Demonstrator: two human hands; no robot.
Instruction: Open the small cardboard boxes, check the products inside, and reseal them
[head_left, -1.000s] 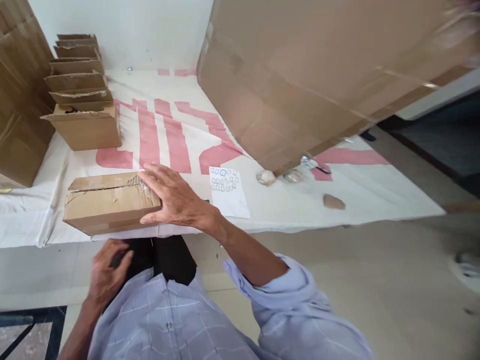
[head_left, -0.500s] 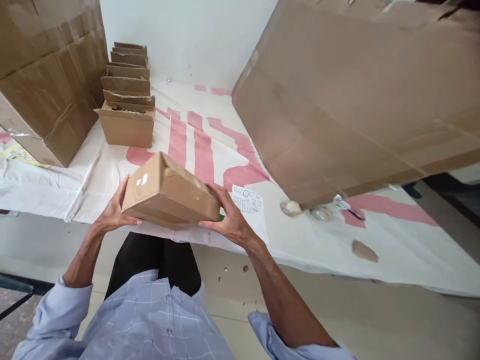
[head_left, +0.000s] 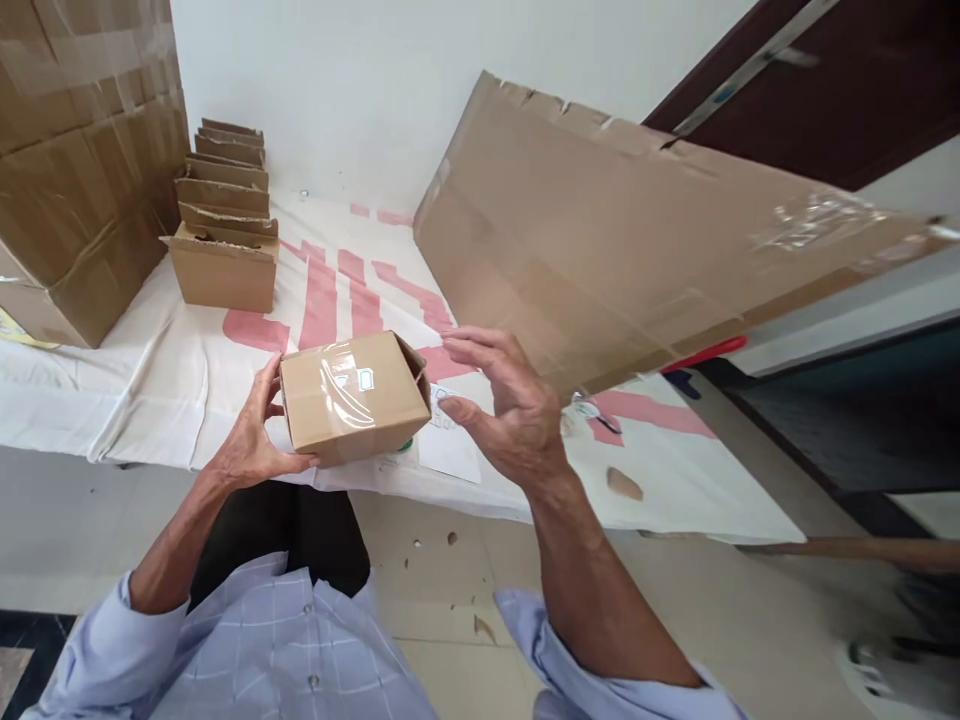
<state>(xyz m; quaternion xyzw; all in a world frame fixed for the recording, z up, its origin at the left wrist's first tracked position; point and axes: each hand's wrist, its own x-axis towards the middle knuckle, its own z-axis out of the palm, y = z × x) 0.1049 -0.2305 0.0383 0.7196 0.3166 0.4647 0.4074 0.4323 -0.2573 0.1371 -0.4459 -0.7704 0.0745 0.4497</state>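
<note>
A small cardboard box [head_left: 360, 395] is tilted at the table's front edge, with clear tape and small bluish-white marks on its upper face. Its right end shows flaps standing slightly apart. My left hand [head_left: 259, 425] grips the box's left end, thumb below and fingers behind. My right hand [head_left: 510, 405] is off the box, just to its right, fingers stretched out and thumb apart, holding nothing. Beneath and between them lies a white sheet [head_left: 450, 455] with small drawn shapes, partly covered by the box and my right hand.
Several open-topped small cartons [head_left: 225, 275] stand in a row at the back left, beside a large taped carton [head_left: 90, 200]. A big cardboard sheet or box [head_left: 600, 240] leans over the right side. A brown scrap [head_left: 624, 485] lies on the white tablecloth [head_left: 690, 490].
My right hand has let go of the box and moved right, opening. The box has turned, so its taped face shows and its right end is uncovered. The view has shifted right.
</note>
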